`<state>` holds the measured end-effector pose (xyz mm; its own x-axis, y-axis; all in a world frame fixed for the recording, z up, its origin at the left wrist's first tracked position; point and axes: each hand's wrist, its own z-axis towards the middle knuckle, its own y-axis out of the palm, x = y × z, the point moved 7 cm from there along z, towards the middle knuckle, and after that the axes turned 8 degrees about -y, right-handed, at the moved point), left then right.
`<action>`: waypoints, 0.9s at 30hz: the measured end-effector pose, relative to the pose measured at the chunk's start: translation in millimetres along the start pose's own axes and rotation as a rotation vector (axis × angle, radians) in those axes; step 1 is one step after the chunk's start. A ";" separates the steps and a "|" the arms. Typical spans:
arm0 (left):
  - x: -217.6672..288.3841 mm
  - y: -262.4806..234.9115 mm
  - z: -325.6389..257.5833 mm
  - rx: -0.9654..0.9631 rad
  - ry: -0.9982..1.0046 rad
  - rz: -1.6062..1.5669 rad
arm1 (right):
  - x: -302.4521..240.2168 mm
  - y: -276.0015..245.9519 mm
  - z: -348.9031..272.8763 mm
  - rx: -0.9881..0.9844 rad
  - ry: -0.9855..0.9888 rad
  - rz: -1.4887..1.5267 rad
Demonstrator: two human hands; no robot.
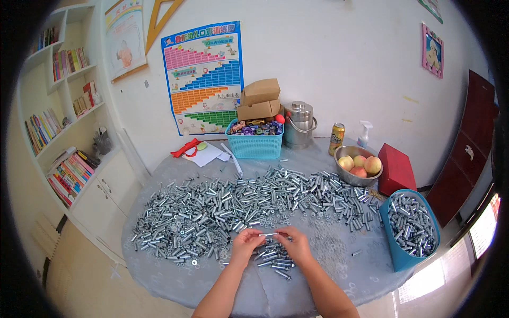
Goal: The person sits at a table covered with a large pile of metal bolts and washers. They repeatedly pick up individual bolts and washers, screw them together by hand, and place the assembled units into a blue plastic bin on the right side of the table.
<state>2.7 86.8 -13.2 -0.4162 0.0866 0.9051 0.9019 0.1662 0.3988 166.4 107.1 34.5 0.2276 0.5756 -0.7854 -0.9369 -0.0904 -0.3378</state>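
Note:
Above the near part of the table, my left hand and my right hand pinch a slim silvery metal bolt between them, one at each end. Fingers of both hands are closed on it, and its ends are hidden by the fingertips. Right below lies a small group of assembled bolts, partly covered by my hands. Beyond them spreads a wide heap of loose metal sleeves and bolts. Small flat washers are scattered on the grey tablecloth around the heap.
At the right edge stands a blue bin full of metal sleeves. Behind are a steel bowl of peaches, a red box, a can, a spray bottle, a steel pot, a light-blue basket and papers.

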 end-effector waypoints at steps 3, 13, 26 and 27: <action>1.4 14.3 -5.0 -0.072 0.148 0.269 | 1.7 0.2 4.1 -0.020 0.001 0.093; 20.4 2.0 -7.5 0.073 0.324 0.288 | 19.9 -95.5 9.7 0.066 0.251 -0.347; 21.4 -7.5 -3.3 0.101 0.291 0.200 | 57.6 -80.2 -14.2 -0.310 0.418 -0.608; 19.8 -9.4 -2.4 0.106 0.294 0.199 | 57.8 -79.7 -14.3 -0.301 0.424 -0.601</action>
<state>-13.7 84.6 1.4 -0.1685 -0.1561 0.9733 0.9383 0.2770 0.2069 258.1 135.9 8.6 0.8098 0.2422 -0.5343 -0.5234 -0.1133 -0.8445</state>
